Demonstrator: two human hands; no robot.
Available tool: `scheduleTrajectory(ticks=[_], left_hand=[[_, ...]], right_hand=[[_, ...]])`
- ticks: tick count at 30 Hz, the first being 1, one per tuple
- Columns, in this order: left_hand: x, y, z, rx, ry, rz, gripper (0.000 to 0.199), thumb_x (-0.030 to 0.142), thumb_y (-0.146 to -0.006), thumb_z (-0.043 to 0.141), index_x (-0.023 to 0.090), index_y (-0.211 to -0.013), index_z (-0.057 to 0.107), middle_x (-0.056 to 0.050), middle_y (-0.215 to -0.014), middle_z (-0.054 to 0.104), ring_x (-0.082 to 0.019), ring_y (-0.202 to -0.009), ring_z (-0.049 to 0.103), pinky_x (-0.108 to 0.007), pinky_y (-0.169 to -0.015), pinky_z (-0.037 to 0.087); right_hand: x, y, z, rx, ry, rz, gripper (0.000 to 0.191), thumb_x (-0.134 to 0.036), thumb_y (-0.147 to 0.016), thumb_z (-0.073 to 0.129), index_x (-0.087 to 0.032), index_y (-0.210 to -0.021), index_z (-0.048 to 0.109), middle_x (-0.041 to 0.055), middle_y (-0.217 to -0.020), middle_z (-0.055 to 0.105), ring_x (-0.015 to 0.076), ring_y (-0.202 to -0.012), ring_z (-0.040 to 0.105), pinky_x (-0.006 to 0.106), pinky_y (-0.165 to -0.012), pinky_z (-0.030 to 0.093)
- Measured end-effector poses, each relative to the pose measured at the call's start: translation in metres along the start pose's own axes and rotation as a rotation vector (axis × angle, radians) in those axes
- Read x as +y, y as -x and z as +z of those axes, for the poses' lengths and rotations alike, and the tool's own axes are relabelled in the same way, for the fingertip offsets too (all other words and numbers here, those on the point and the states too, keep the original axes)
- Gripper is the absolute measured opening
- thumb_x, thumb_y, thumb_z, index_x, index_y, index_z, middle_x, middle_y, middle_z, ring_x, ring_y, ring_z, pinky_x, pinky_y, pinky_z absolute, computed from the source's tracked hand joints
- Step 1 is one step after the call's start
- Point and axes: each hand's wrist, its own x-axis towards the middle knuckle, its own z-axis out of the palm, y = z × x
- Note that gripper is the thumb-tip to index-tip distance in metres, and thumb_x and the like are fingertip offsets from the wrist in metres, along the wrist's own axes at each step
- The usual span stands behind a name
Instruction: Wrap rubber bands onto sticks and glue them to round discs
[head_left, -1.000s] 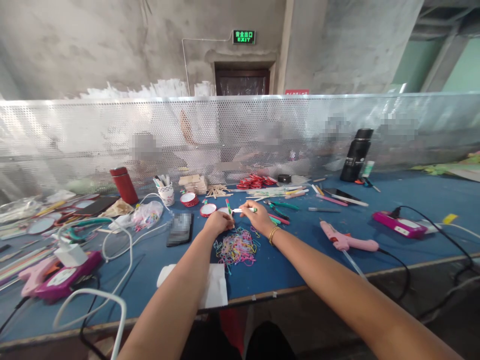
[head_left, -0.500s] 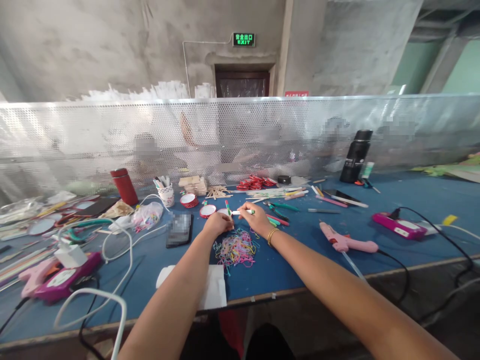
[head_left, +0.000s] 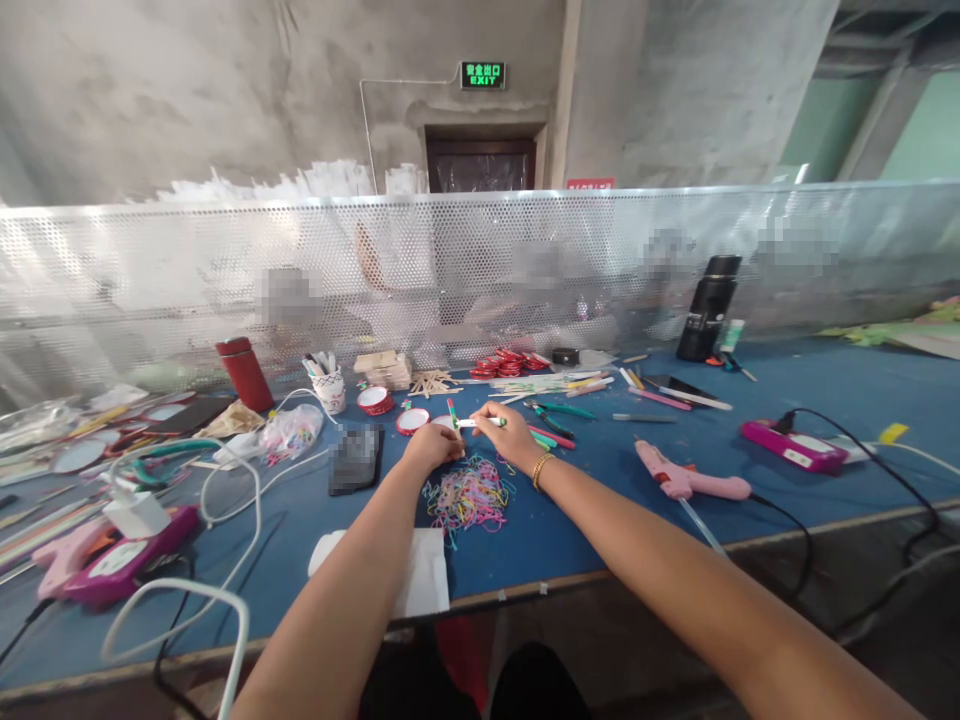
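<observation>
My left hand (head_left: 433,447) is closed, pinching the lower end of a small upright stick (head_left: 451,409) with red and green colouring. My right hand (head_left: 507,437) is wrapped round a white marker (head_left: 465,424) with green on it, held level. The marker's left end meets the stick, or lies just in front of it; I cannot tell which. Just below both hands lies a tangled heap of coloured loops (head_left: 471,495). A round red-rimmed piece (head_left: 412,421) with a white middle rests left of the stick. My left forearm passes over a white sheet (head_left: 429,572).
A phone (head_left: 355,460) lies left of my hands, and green-handled pliers (head_left: 559,410) lie to the right. Pink glue guns (head_left: 694,482), white cables and purple power strips (head_left: 793,447) take up both sides. A perforated metal screen (head_left: 480,280) rises behind a black bottle (head_left: 708,308).
The camera view has shifted slightly. Both hands keep their grips on the stick and marker; the marker's left end appears a little lower against the stick.
</observation>
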Motion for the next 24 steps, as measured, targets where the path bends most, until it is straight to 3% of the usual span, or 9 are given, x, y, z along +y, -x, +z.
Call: scheduleTrajectory(ticks=[24], left_hand=[[0.004, 0.0032, -0.0006, -0.006, 0.028, -0.006, 0.005, 0.017, -0.065, 0.063, 0.014, -0.062, 0.064, -0.002, -0.059, 0.063, -0.009, -0.052, 0.055, -0.018, -0.051, 0.043]], right_hand=[[0.0001, -0.0009, -0.0004, 0.041, 0.011, -0.006, 0.018, -0.032, -0.083, 0.046, -0.02, -0.078, 0.059, -0.0001, -0.07, 0.065, 0.0154, -0.069, 0.059, 0.026, -0.07, 0.043]])
